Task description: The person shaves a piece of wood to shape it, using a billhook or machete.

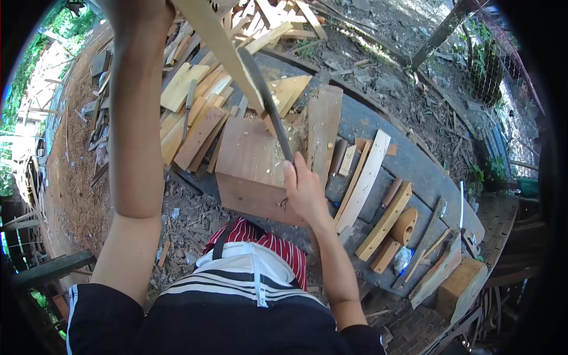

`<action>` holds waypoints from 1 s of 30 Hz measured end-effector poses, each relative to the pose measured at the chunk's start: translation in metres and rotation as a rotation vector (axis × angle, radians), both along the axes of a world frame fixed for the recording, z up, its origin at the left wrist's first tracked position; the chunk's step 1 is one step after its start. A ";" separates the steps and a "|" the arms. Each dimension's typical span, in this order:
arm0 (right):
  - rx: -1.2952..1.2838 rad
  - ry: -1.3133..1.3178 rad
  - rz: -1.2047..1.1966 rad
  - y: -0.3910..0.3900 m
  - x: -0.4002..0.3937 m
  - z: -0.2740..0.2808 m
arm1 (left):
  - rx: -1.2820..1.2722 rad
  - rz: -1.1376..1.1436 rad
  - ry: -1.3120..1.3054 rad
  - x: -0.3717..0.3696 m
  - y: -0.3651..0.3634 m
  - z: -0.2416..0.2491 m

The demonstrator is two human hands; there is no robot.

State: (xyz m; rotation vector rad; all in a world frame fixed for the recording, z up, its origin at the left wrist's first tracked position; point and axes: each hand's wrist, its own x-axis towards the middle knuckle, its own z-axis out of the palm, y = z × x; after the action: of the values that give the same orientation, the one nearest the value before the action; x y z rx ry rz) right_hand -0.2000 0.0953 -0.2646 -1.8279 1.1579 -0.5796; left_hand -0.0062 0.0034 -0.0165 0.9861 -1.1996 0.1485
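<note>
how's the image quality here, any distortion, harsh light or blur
Head view: strong fisheye bend with black corner vignette; hard sunlight blows out the pale wooden strip near the raised left hand; the long dark blade in the right hand stays fairly sharp.

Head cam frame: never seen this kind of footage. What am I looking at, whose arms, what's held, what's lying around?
The one picture comes from a camera worn on a person's head, looking down, so both arms are that person's own. The fisheye lens bends the edges. The right hand grips a long dark blade whose edge meets a pale wooden strip. The left hand is out of view above the frame; only its forearm shows, rising toward that strip. Below sits a wooden chopping block with chips on it. Around it lie cut planks, a long slat and a log section.
</note>
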 end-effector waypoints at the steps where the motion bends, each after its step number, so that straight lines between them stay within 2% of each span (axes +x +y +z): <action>1: -0.019 -0.009 -0.003 -0.010 0.002 0.003 | -0.037 0.097 0.056 -0.002 -0.006 0.004; 2: 0.079 -0.058 0.024 -0.012 0.001 0.006 | -0.047 0.192 0.117 -0.004 -0.007 0.002; 3: 0.188 -0.105 0.038 -0.008 -0.004 0.007 | -0.026 0.176 0.117 -0.004 -0.008 -0.003; 4: 0.174 -0.100 0.023 -0.014 -0.011 0.009 | -0.098 0.185 0.073 -0.001 -0.016 -0.004; 6: 1.182 -0.685 0.093 -0.024 -0.017 0.013 | -0.182 0.196 0.023 0.003 -0.017 -0.003; 7: 1.237 -0.766 0.097 -0.021 -0.016 0.010 | -0.195 0.203 0.010 0.004 -0.016 -0.004; 8: 1.226 -0.770 0.102 -0.022 -0.012 0.016 | -0.210 0.212 -0.004 0.004 -0.016 -0.003; 10: 0.701 -0.387 0.030 -0.018 -0.006 0.038 | -0.237 0.143 -0.075 0.005 -0.012 -0.007; 13: 0.268 -0.396 0.068 -0.018 -0.018 0.110 | -0.200 0.068 -0.152 0.015 -0.008 -0.012; 14: 0.280 -0.392 0.072 -0.016 -0.019 0.128 | -0.157 0.052 -0.167 0.019 -0.007 -0.011; 15: 0.068 -0.478 0.033 -0.013 -0.020 0.144 | -0.157 0.227 -0.062 0.009 -0.012 -0.010; 16: -0.151 -0.560 -0.006 -0.012 -0.021 0.152 | -0.158 0.230 -0.058 0.007 -0.010 -0.009; 17: -0.181 -0.576 -0.059 -0.008 -0.017 0.136 | -0.115 0.147 -0.064 0.005 -0.004 -0.007; 18: -0.087 -0.440 -0.073 -0.005 -0.011 0.116 | -0.074 0.069 -0.073 0.006 0.001 -0.004; 19: 0.002 -0.307 -0.088 -0.002 -0.006 0.088 | -0.146 0.268 0.010 0.020 -0.020 -0.001; 20: 0.043 -0.015 -0.032 0.001 -0.001 0.042 | -0.155 0.276 0.009 0.019 -0.012 -0.001; 21: 0.118 0.013 -0.012 0.007 0.000 -0.003 | -0.135 0.115 -0.082 0.012 0.001 -0.004; 22: 0.109 0.008 -0.007 0.003 0.000 0.001 | -0.120 -0.042 -0.176 0.008 0.008 -0.007; 24: 0.180 0.070 -0.009 0.004 -0.003 0.012 | -0.096 0.019 -0.125 0.008 0.002 -0.005; 26: 0.165 -0.025 -0.007 -0.008 -0.015 0.010 | -0.104 0.179 -0.038 -0.007 -0.008 -0.001; 28: 0.814 -0.288 0.087 -0.019 -0.024 0.020 | -0.217 0.148 -0.067 0.011 -0.032 0.003; 30: 0.840 -0.329 0.073 -0.015 -0.027 0.019 | -0.326 0.197 -0.126 0.015 -0.037 0.003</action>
State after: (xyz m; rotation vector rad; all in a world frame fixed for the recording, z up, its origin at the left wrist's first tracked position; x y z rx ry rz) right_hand -0.2266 0.0805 -0.2452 -1.0043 0.9053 -0.2646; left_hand 0.0087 -0.0332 -0.0136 0.8139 -1.1460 0.5513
